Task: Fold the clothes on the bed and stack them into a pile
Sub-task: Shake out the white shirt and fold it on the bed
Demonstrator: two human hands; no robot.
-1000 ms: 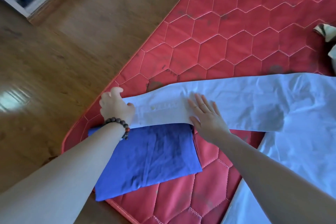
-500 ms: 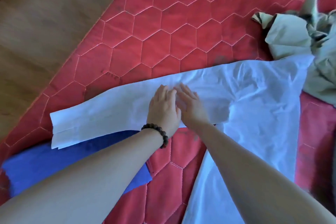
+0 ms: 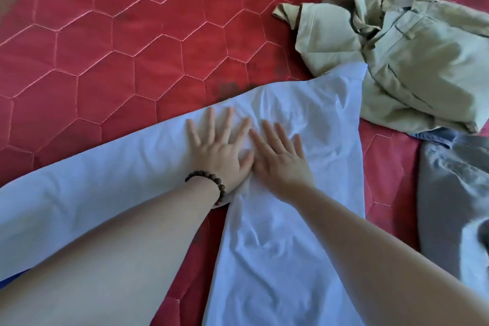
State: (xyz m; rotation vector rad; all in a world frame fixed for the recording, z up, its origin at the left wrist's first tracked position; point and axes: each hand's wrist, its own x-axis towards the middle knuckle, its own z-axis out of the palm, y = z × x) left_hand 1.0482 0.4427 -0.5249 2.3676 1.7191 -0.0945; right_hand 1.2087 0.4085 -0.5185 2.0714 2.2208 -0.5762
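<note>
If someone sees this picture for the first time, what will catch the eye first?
First, the two hands, the left hand and the right hand, pressed flat side by side on the pale white cotton shirt at centre. Then the red hexagon-quilted mattress beneath, and the crumpled khaki garment at upper right.

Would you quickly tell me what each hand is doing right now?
Left hand: open, fingers spread, pressing flat on the white shirt.
Right hand: open, flat on the same shirt.
</note>
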